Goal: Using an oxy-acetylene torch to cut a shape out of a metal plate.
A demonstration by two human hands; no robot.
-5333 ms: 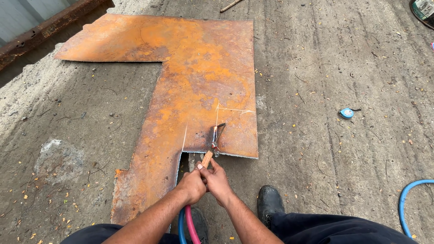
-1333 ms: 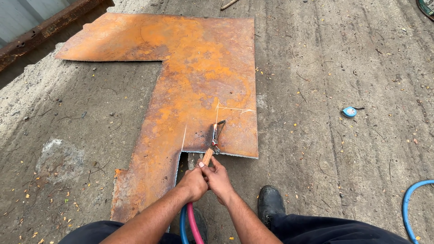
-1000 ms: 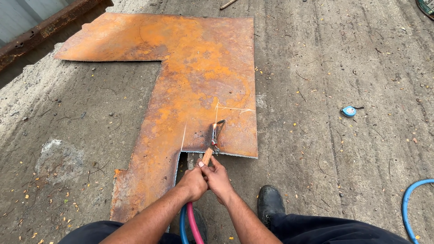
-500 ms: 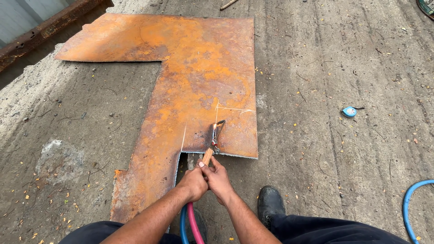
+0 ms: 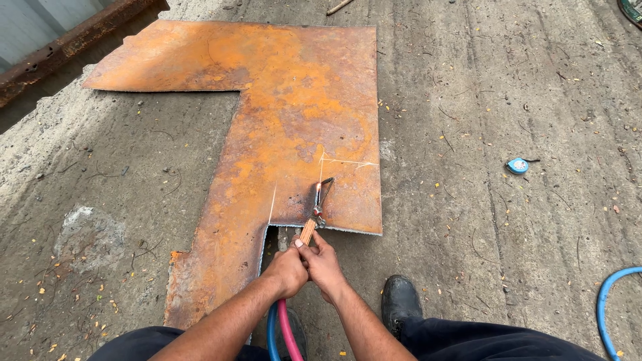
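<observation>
An outdoor metalworking yard: bare, gritty concrete ground point(image 5: 508, 80) strewn with leaves and debris, a large rusty steel plate point(image 5: 301, 113) lying flat on it with chalk lines, a cutting torch point(image 5: 315, 212) fed by hoses point(image 5: 284, 334), a rusted beam point(image 5: 73, 43) along the edge.

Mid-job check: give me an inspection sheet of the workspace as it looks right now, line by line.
Surface: rough grey concrete ground, scattered with small leaves and twigs.
Job's things: rusty orange steel plate lying flat, chalk lines marked, a cut slot at its near edge; cutting torch with its tip on the plate.
Clutter: small blue tape measure on the ground, apart from the plate.
Hands: left hand and right hand both grip the torch handle.
Cables: blue and red hoses run back from the torch; another blue hose far right.
Surroundings: rusty beam upper left; black boot.
</observation>
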